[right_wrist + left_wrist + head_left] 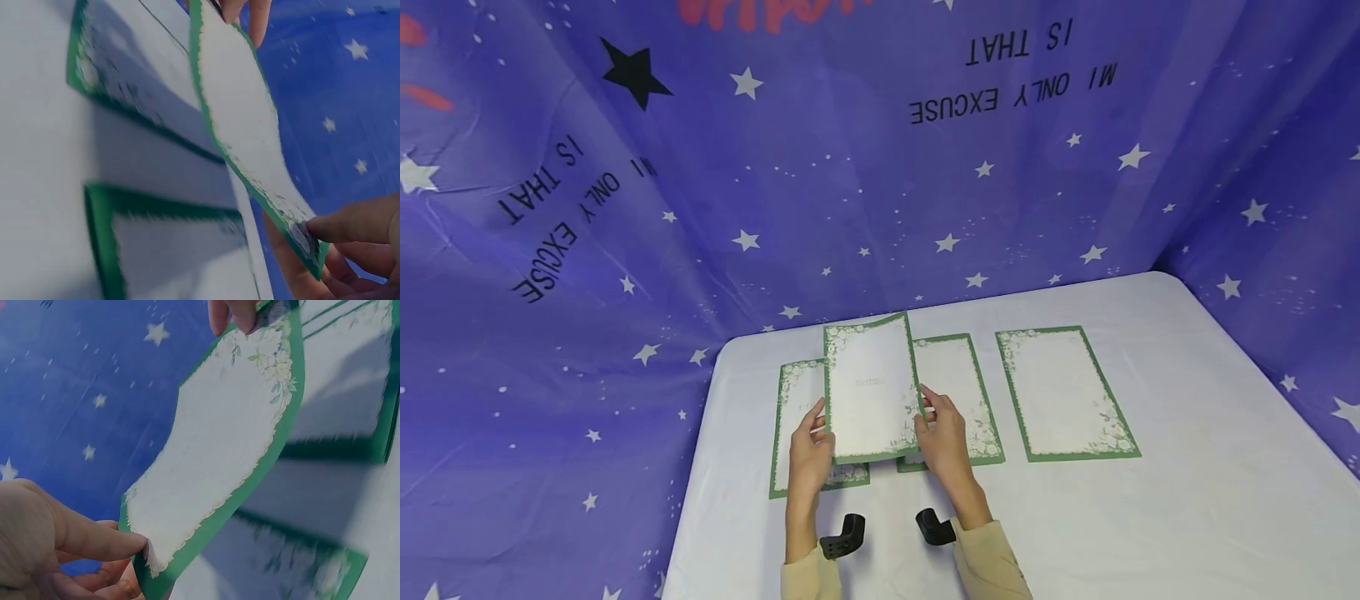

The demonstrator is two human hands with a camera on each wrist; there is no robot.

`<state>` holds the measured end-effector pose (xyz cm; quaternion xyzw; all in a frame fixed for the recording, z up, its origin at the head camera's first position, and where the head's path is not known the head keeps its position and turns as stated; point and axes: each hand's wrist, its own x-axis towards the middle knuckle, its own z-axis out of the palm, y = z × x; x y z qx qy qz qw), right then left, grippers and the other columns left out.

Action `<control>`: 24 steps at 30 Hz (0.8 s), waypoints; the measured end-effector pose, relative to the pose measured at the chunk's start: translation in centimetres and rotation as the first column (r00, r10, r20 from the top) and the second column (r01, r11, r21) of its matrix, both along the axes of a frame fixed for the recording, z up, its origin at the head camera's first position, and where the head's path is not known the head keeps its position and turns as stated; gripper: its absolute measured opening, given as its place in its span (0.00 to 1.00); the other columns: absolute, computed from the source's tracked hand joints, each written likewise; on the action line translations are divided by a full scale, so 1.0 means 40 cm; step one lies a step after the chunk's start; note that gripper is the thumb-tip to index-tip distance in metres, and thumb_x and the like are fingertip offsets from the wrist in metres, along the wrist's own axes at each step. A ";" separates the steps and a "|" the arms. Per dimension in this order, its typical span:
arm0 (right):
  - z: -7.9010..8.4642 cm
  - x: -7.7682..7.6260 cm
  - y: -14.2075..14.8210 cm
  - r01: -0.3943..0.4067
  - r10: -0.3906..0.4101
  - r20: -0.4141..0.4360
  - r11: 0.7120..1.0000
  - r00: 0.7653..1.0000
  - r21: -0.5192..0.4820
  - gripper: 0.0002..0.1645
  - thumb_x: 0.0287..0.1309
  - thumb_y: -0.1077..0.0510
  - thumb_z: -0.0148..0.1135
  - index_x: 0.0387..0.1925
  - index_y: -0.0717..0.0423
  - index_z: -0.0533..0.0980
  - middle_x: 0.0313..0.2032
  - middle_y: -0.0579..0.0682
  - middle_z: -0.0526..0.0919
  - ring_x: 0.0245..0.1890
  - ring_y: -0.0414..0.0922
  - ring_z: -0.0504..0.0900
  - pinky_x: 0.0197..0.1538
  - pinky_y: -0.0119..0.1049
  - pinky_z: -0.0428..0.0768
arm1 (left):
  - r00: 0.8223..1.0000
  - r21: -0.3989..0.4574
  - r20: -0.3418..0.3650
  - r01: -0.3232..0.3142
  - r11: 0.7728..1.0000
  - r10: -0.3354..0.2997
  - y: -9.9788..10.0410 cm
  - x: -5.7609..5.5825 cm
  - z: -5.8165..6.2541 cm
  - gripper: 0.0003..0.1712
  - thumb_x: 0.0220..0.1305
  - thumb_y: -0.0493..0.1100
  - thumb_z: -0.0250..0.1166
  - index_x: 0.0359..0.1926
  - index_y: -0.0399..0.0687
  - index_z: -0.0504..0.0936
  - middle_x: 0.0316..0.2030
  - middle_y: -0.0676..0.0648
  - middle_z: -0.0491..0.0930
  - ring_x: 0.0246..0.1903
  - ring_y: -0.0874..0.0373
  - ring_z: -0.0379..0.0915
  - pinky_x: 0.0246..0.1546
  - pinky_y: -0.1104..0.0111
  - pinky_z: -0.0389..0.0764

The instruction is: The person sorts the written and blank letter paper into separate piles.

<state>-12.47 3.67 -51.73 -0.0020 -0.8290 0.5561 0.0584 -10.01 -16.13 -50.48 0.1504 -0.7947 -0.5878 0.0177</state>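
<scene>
Both hands hold up one sheet of paper (872,392) with a green edge and a floral border. At its left side the left hand (811,450) pinches it, thumb on the front face and fingers behind. The right hand (943,433) grips the opposite side the same way. Between them the sheet bows in a curve, plain in the left wrist view, where the left thumb (112,540) presses near a corner. Faint print shows near the sheet's middle. Below it, a left sheet (790,433) and a middle sheet (955,392) lie partly covered by the raised one in the head view.
A third matching sheet (1067,392) lies flat farther right on the white-covered table (1187,517). Black curved wrist pieces (850,533) sit at both sleeves. Behind the table hangs a purple cloth (850,192) with stars and upside-down lettering.
</scene>
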 end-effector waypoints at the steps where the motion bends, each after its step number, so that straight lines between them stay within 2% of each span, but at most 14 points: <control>1: -0.004 0.002 -0.011 -0.011 0.011 -0.002 1.000 1.000 -0.001 0.29 0.62 0.77 0.61 0.65 0.74 0.73 0.47 0.62 0.80 0.40 0.50 0.78 0.36 0.32 0.77 | 1.000 0.003 0.002 -0.010 1.000 0.010 -0.011 0.004 -0.002 0.34 0.71 0.26 0.51 0.78 0.37 0.65 0.63 0.31 0.68 0.59 0.39 0.66 0.50 0.54 0.73; 6: -0.033 0.012 -0.063 -0.046 0.046 -0.030 0.999 0.999 0.008 0.30 0.58 0.80 0.62 0.64 0.76 0.73 0.43 0.60 0.80 0.35 0.45 0.77 0.34 0.31 0.77 | 0.998 0.000 0.016 -0.058 0.998 0.058 -0.065 0.021 -0.013 0.35 0.70 0.26 0.49 0.77 0.35 0.64 0.63 0.29 0.67 0.58 0.40 0.66 0.48 0.58 0.71; 8: -0.045 0.016 -0.088 -0.065 0.065 -0.036 0.998 0.997 0.005 0.31 0.57 0.80 0.62 0.64 0.76 0.74 0.42 0.59 0.79 0.34 0.43 0.76 0.35 0.31 0.78 | 0.996 -0.013 0.031 -0.081 0.997 0.082 -0.088 0.028 -0.016 0.36 0.68 0.26 0.48 0.77 0.35 0.64 0.63 0.29 0.68 0.54 0.43 0.67 0.45 0.63 0.71; 14: -0.072 0.024 -0.142 -0.159 0.158 -0.031 0.987 0.987 -0.021 0.31 0.58 0.81 0.61 0.65 0.77 0.72 0.43 0.58 0.78 0.33 0.39 0.72 0.36 0.29 0.78 | 0.990 -0.051 0.054 -0.125 0.991 0.128 -0.137 0.044 -0.026 0.36 0.66 0.24 0.46 0.76 0.30 0.63 0.60 0.29 0.68 0.48 0.48 0.66 0.37 0.73 0.69; 20: -0.086 0.022 -0.172 -0.203 0.204 -0.041 0.979 0.978 0.012 0.32 0.58 0.80 0.63 0.65 0.76 0.72 0.43 0.59 0.79 0.34 0.43 0.78 0.37 0.31 0.81 | 0.986 -0.064 0.044 -0.159 0.985 0.162 -0.163 0.037 -0.033 0.34 0.66 0.24 0.47 0.75 0.30 0.67 0.61 0.27 0.70 0.53 0.44 0.68 0.36 0.75 0.70; 24: -0.099 0.026 -0.190 -0.244 0.244 -0.031 0.970 0.969 0.007 0.33 0.57 0.80 0.63 0.66 0.77 0.71 0.42 0.57 0.78 0.31 0.39 0.77 0.32 0.29 0.80 | 0.982 -0.065 0.054 -0.176 0.982 0.180 -0.173 0.034 -0.037 0.34 0.66 0.24 0.47 0.74 0.31 0.68 0.62 0.27 0.70 0.55 0.42 0.69 0.36 0.76 0.71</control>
